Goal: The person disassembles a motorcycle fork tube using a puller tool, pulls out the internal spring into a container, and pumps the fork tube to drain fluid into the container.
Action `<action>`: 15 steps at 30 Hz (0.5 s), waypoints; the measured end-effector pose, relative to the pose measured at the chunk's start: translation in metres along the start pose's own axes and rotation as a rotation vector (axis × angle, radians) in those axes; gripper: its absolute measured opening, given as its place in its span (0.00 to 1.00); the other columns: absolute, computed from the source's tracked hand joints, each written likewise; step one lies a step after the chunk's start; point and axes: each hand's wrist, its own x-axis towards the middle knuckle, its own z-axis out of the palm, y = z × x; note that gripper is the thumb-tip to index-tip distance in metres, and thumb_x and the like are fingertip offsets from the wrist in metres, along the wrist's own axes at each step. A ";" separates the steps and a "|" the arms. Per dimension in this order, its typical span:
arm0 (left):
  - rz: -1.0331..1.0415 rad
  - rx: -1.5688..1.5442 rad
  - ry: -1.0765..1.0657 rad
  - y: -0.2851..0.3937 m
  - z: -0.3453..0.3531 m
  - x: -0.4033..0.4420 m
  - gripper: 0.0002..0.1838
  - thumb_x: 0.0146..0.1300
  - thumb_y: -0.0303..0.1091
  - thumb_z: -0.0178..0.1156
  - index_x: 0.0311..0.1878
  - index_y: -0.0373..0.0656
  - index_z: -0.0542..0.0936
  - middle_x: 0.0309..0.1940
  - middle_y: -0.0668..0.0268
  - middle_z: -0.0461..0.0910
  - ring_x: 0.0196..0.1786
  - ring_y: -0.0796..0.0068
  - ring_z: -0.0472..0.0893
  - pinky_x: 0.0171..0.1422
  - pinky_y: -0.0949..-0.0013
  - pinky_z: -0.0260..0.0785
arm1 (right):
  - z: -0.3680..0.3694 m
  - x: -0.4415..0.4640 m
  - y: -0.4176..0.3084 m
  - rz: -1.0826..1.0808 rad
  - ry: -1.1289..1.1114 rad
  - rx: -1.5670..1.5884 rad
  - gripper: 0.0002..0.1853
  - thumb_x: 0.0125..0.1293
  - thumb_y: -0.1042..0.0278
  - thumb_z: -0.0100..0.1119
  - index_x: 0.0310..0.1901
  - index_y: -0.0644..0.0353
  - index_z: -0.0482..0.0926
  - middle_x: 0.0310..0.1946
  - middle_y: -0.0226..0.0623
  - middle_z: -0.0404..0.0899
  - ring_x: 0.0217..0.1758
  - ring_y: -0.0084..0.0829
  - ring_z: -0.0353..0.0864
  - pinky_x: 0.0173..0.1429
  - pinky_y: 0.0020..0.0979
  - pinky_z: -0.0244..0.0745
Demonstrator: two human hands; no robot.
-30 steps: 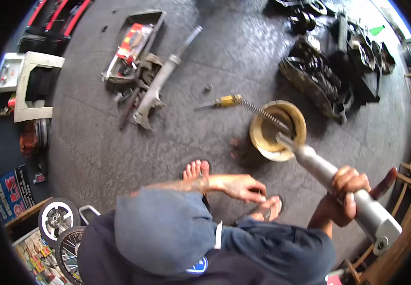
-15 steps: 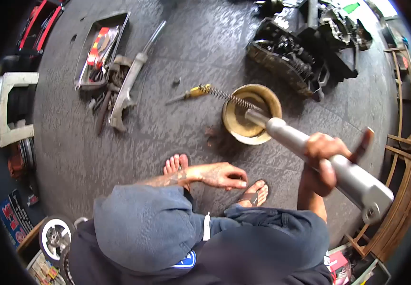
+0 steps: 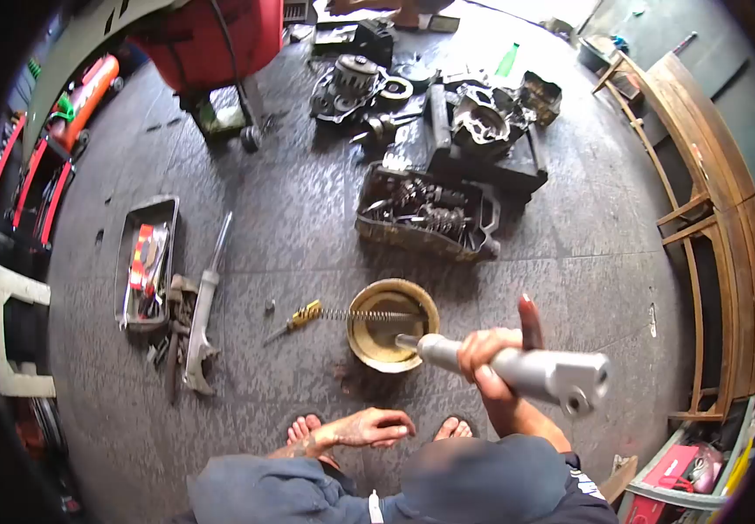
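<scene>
My right hand (image 3: pixel 492 360) is wrapped round a silver motorcycle fork leg (image 3: pixel 539 371), its index finger sticking up. The leg is tilted, its narrow end over the yellowish basin (image 3: pixel 430 306) and its lug end toward the right. Across the basin's rim lies a long coil spring (image 3: pixel 342 314). A yellow-handled tool (image 3: pixel 307 312), perhaps a screwdriver, is at the spring's left end. My left hand (image 3: pixel 386 428) hangs empty near my feet, fingers loosely stretched. On the floor to the left rests another fork leg (image 3: pixel 205 319).
Left of that leg is a tray (image 3: pixel 121 297) with tools and a red package. Beyond the basin stands an opened engine case (image 3: pixel 421 231), with more engine parts behind. A red bin (image 3: pixel 220 44) is at the back. Wooden frames (image 3: pixel 718 244) line the right side.
My view has tilted up, showing more of the far floor. The fork leg is now closer to level, still in my right hand. My left hand remains empty near my feet.
</scene>
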 end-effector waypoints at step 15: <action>0.038 -0.048 -0.023 -0.007 0.004 0.003 0.17 0.75 0.41 0.47 0.57 0.40 0.75 0.24 0.75 0.68 0.25 0.87 0.64 0.31 0.79 0.59 | -0.003 -0.014 0.005 -0.129 0.073 0.094 0.40 0.58 0.76 0.56 0.73 0.59 0.52 0.22 0.28 0.75 0.26 0.25 0.75 0.44 0.30 0.74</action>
